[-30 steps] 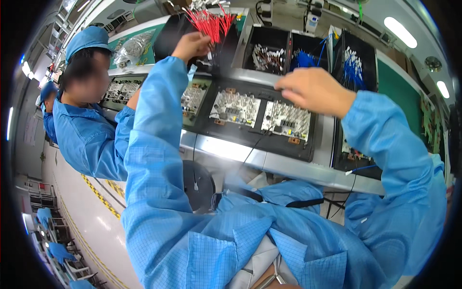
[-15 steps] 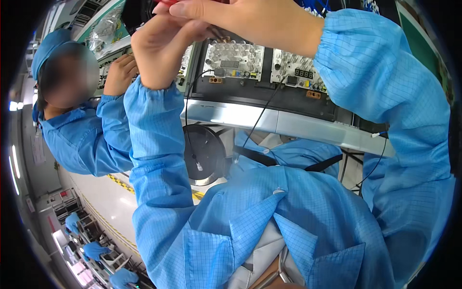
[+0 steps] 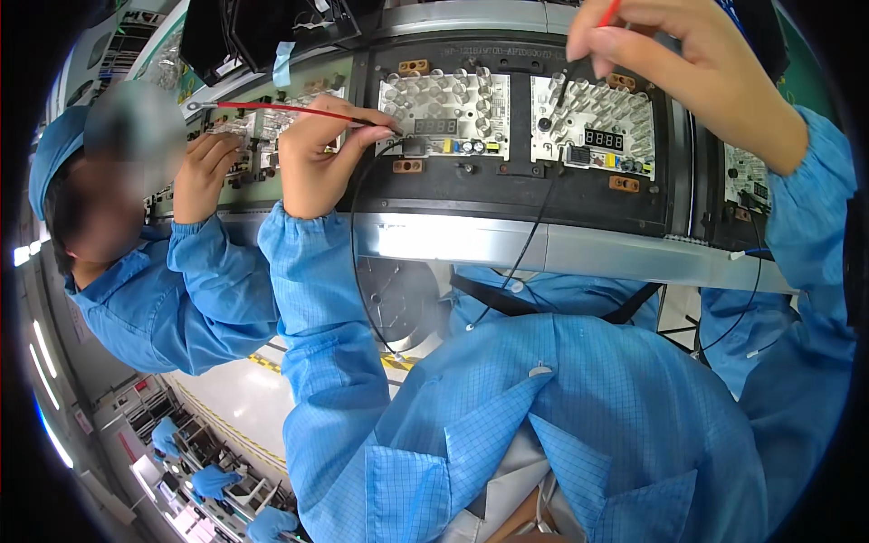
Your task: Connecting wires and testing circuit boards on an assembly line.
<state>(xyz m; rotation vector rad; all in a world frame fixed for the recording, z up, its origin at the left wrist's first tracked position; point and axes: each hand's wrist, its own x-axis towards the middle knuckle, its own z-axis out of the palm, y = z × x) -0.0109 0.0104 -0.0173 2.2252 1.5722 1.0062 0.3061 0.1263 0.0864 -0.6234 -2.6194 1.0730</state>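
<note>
My left hand (image 3: 321, 149) is closed in a pinch on a red wire (image 3: 272, 108) with a ring terminal at its far left end. The wire's dark end sits by my fingertips, over the left edge of a white circuit board (image 3: 495, 104) with clear round parts and a small digit display. My right hand (image 3: 692, 68) pinches another red wire (image 3: 609, 13). Its black lower part points down at the left side of a second circuit board (image 3: 643, 127); whether it touches cannot be made out. Both boards lie in a black fixture (image 3: 516, 190).
A silver rail (image 3: 434, 237) runs along the fixture's near edge, with thin black cables (image 3: 525, 249) hanging across it. At left, a co-worker in blue has a hand (image 3: 208, 172) over other boards. Black housings (image 3: 272, 45) stand behind, and part of another board (image 3: 738, 181) shows at right.
My hands were together at the top, around something red. Now they are apart: the left is at the left board, the right above the second board. The view has shifted, showing more of the fixture.
</note>
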